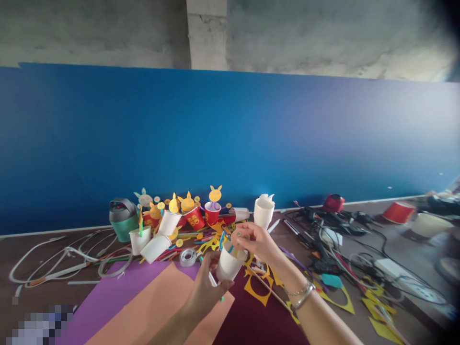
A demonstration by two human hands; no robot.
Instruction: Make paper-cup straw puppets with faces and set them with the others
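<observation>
"Progress, then: where do we stand?"

"Partway, we judge. Our left hand (201, 290) is wrapped around a white paper cup (230, 263), tilted, just below our right hand (254, 239). That right hand pinches a pinkish-orange paper disc (238, 236) at the cup's mouth."

"Is it fixed there?"

"We cannot tell; the join is hidden. Small round marks are already on the disc, so that decorating seems done."

"What else looks finished?"

"Beyond our left hand, a red cup (212, 215) has a yellow eared face (214, 195) standing above it. To us, that one looks complete."

"And what is left?"

"We see no ears on our disc, and we judge it not yet secured, since our fingers hold it. Just beyond our left hand lies a tape roll (187, 258), unused at this moment. On the near side of our right hand, yellow scraps (264, 298) have round openings, so some cutting looks done. Past that hand, a white cup (263, 214) has pale pieces at its rim, too blurred to judge."
</observation>
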